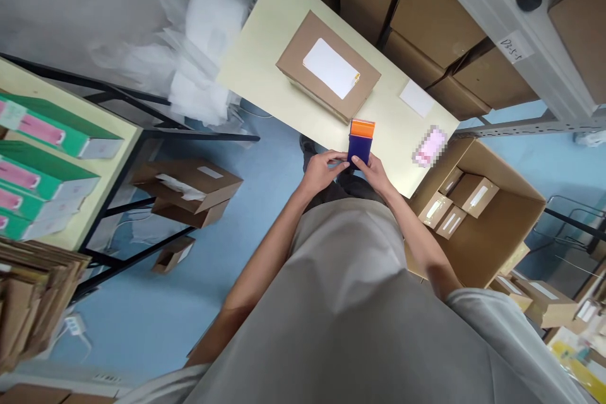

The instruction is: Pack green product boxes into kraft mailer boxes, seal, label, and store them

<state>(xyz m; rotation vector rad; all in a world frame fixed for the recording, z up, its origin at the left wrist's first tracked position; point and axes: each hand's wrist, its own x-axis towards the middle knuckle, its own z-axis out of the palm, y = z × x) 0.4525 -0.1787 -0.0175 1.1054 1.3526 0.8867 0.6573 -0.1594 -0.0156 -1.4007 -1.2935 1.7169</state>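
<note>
A small dark blue box with an orange top [360, 140] stands at the near edge of a pale yellow table [265, 63]. My left hand [322, 170] grips its lower left side with curled fingers. My right hand [375, 172] holds its lower right side, fingers closed on it. A closed brown carton with a white label [328, 67] lies on the table just beyond the box. A white paper slip [416, 98] lies to the right of that carton.
A large open carton [502, 227] holding several small labelled boxes stands on the floor at right. Stacked cartons fill shelves [440, 12] behind the table. White packing wrap [199, 57] is piled at left. Green-and-pink boxes [42, 132] sit on a left table, with open cartons [189, 189] beneath.
</note>
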